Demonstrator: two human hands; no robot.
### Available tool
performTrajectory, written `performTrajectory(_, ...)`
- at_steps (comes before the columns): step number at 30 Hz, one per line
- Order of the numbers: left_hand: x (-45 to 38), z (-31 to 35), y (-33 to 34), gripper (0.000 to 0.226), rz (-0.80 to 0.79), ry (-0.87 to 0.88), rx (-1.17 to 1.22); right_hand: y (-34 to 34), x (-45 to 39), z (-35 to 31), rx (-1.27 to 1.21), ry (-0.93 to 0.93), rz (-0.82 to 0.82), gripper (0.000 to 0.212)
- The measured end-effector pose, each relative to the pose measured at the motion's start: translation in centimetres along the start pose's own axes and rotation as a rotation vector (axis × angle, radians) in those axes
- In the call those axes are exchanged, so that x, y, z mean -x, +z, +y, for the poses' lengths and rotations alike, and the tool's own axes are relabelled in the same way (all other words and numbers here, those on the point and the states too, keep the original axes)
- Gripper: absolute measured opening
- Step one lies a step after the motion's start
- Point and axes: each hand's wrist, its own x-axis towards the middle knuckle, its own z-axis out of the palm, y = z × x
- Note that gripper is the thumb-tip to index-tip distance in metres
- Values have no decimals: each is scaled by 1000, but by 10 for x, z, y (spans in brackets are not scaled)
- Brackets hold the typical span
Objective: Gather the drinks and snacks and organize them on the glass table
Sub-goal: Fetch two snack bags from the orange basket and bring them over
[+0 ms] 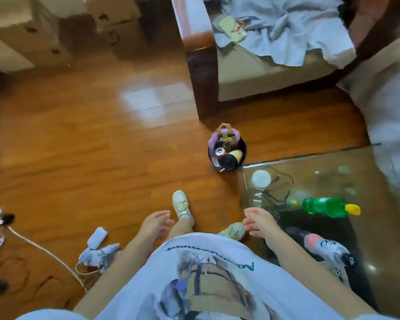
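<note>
A green plastic bottle with a yellow cap (328, 207) lies on its side on the glass table (365, 172) at the right. A white round lid or cup (261, 179) stands near the table's left corner. On the armchair at the top lies a pale yellow snack packet (231, 29) among crumpled cloth. My left hand (155, 224) hangs open over the floor by my leg, holding nothing. My right hand (260, 221) is open too, just at the table's near left edge, a little left of the bottle.
A small black bin (227, 151) full of a can, a cup and wrappers stands on the wooden floor off the table's corner. An armchair (240, 72) with light cloth is beyond it. Cardboard boxes (32, 31) fill the top left. A cable (44, 248) and white rubbish (97, 250) lie at my left.
</note>
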Motion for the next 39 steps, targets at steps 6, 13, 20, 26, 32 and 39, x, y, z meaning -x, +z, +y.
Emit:
performTrajectory(6,-14,-62,-106,28,270,-242,446,102,5,-84,358,-141,-157,9)
performTrajectory(13,-36,-82,-209,34,254,-337,658,223,18,-140,499,-158,-184,15)
performTrajectory(20,-78,-15,-279,32,231,-271,444,291,26,-179,547,-146,-178,7)
performTrajectory(26,-108,31,-310,25,165,-159,430,319,9,-219,508,-69,-97,6)
performTrajectory(32,-134,65,-359,29,143,-143,603,381,-27,-286,626,8,3,9)
performTrajectory(39,-159,88,-447,29,309,-222,943,507,-40,-408,779,-79,-130,23)
